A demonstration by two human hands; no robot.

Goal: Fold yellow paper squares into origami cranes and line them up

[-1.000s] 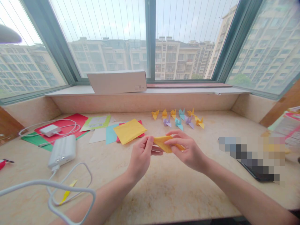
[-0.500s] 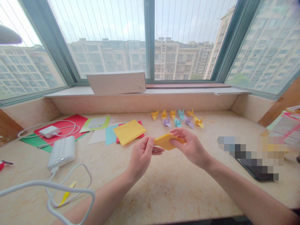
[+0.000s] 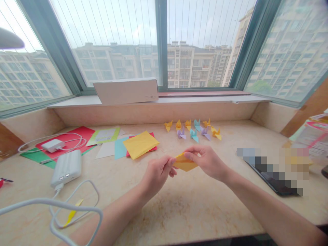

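A folded piece of yellow-orange paper [image 3: 186,165] is held in the air between my two hands. My left hand [image 3: 159,171] pinches its left corner between thumb and fingers. The fingers and thumb of my right hand [image 3: 206,159] grip its upper right edge. Beyond my hands stand several small paper cranes [image 3: 194,135] in yellow, blue and purple, in two loose rows. Left of them lies a yellow sheet [image 3: 141,145] on top of red and blue paper.
A white power bank [image 3: 67,167] with looping cables [image 3: 77,204] lies at left, near a charger [image 3: 53,145] and red and green sheets [image 3: 81,134]. A black phone [image 3: 273,181], partly pixelated, lies at right. On the sill stands a white box [image 3: 128,91].
Both hands have come slightly lower and nearer to me with the paper. The paper has tilted, so a pointed flap now hangs below my fingers.
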